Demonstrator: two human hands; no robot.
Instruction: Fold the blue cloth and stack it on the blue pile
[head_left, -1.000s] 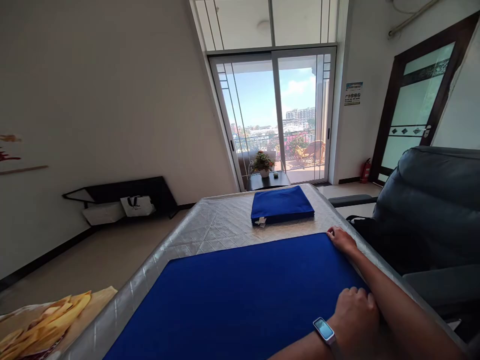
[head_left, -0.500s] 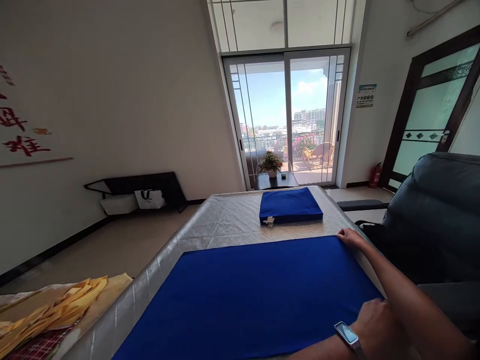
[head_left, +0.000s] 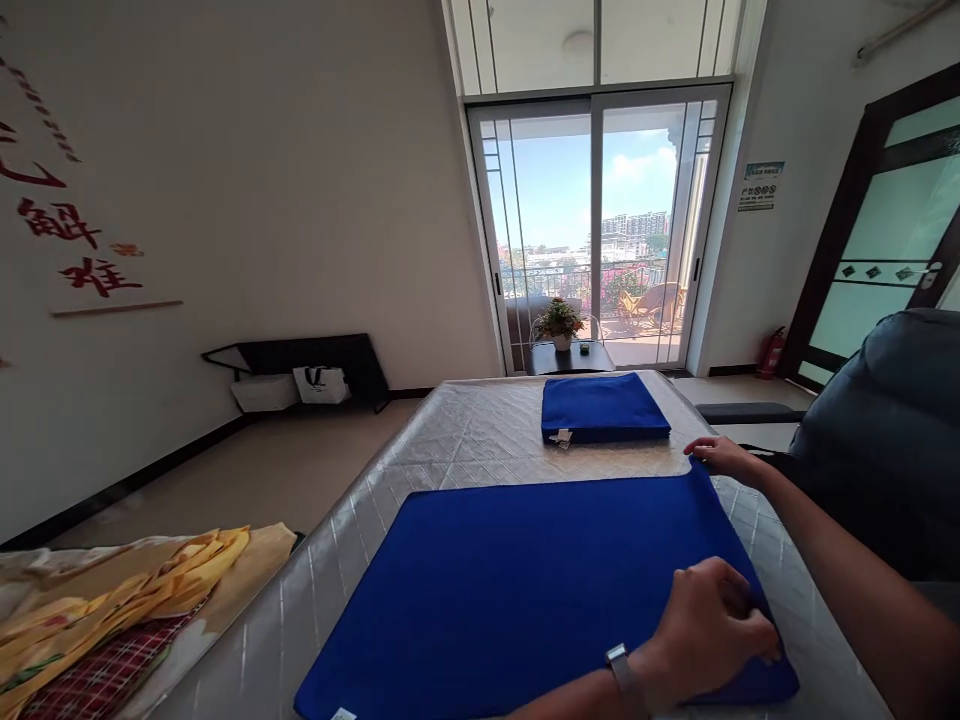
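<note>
A blue folded cloth lies spread on the silver quilted cover in front of me. My right hand pinches its far right corner, which is raised a little off the surface. My left hand, wearing a watch on the wrist, is closed with bent fingers at the cloth's right edge; the fingertips are partly hidden. Past the far edge sits a neat stack of folded blue cloth with a white tag on its front corner.
The silver cover spreads over the bed-like surface. A dark armchair stands to the right. Yellow and plaid bedding lies at lower left. Beyond the far end are a small table with a potted plant and a sliding glass door.
My right hand has raised the cloth's far corner. My left hand has come further into view along the right edge. The view has turned slightly left.
</note>
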